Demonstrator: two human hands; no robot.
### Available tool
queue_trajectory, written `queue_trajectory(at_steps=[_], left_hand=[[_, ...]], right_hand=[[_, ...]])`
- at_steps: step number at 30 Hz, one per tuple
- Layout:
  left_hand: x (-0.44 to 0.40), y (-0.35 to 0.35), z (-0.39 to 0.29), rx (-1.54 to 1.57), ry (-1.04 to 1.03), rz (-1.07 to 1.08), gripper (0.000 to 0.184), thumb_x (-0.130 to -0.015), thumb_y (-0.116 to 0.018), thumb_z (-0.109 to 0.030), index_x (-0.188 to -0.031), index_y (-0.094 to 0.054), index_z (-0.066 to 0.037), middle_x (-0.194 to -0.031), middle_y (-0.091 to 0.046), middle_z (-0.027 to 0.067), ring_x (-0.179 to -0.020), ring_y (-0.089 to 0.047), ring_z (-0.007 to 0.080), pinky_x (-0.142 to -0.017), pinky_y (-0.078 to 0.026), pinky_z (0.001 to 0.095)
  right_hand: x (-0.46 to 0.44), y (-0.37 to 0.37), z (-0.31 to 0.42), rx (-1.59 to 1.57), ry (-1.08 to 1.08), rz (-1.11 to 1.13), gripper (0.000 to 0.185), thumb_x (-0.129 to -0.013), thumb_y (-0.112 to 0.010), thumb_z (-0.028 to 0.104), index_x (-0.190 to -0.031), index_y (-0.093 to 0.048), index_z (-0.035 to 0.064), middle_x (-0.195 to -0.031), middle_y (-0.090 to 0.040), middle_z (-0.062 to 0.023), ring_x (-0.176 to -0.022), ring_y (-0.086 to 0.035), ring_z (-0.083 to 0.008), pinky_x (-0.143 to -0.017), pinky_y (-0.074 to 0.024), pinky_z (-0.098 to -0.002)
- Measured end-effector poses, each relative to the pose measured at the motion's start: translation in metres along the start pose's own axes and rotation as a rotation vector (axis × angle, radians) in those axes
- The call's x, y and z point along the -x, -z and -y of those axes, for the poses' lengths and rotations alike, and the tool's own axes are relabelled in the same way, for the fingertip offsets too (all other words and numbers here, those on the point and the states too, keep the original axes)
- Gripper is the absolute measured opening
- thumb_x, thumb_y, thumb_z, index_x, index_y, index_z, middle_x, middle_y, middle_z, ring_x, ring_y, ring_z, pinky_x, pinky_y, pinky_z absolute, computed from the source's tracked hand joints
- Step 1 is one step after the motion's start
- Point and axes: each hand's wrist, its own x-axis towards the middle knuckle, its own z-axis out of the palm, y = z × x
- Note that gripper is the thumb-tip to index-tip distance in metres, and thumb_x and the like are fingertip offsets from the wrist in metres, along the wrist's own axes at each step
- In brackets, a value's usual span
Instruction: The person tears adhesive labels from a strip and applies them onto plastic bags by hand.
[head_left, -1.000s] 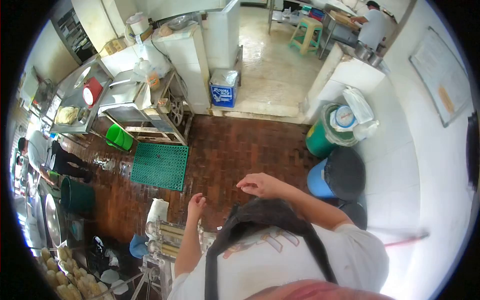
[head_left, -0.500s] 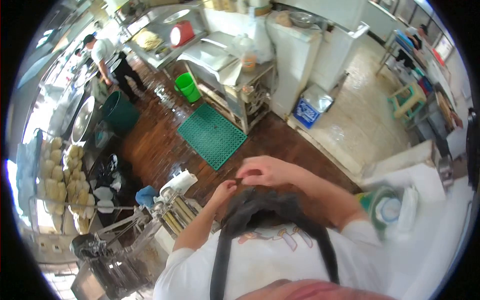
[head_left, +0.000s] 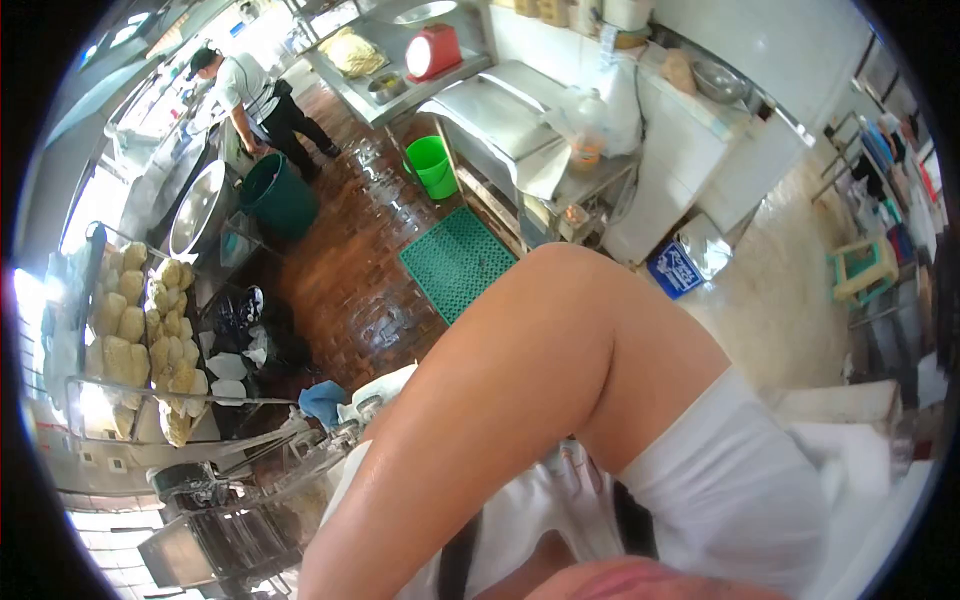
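Observation:
My bare right arm fills the middle of the head view, sharply bent. Its elbow points forward, and the forearm runs down to the lower left, where the hand is past the frame edge. My left hand is out of sight too; the raised arm covers where it was. The white shirt sleeve is at the right, and part of a black apron strap shows on my chest. A metal machine stands at the lower left, close to the forearm.
A rack holds several pale, bumpy bundles. A green mat lies on the brown floor, near a bright green bucket. Another person stands by a dark green bin. A red scale sits on a metal table.
Both hands were together in front of my chest and have left view. My right arm has risen and swung across toward the left. The view has shifted slightly.

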Motion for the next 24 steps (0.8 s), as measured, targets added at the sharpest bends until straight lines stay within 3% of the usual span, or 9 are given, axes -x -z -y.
queue_trajectory(at_steps=[10,24], left_hand=[[-0.084,0.122,-0.038,0.101,-0.004,-0.050,0.036,-0.092,-0.069,-0.017,-0.123,-0.063,0.000,-0.099,-0.071,0.0075,-0.087,-0.067,0.0152,-0.075,-0.055,0.0301],[-0.241,0.230,-0.095,0.256,0.040,-0.274,0.036,-0.093,-0.068,-0.017,-0.124,-0.063,0.000,-0.099,-0.071,0.0071,-0.087,-0.067,0.0152,-0.075,-0.055,0.0296]], right_hand=[[0.048,0.078,-0.097,-0.054,0.054,0.109,0.035,-0.090,-0.061,0.032,-0.100,-0.071,-0.0001,-0.103,-0.067,-0.0249,-0.095,-0.065,-0.0410,-0.084,-0.0499,-0.0495],[0.185,0.165,-0.182,-0.146,0.382,0.198,0.039,-0.093,-0.058,0.032,-0.104,-0.072,-0.0029,-0.106,-0.068,-0.0301,-0.096,-0.066,-0.0437,-0.087,-0.0498,-0.0520]])
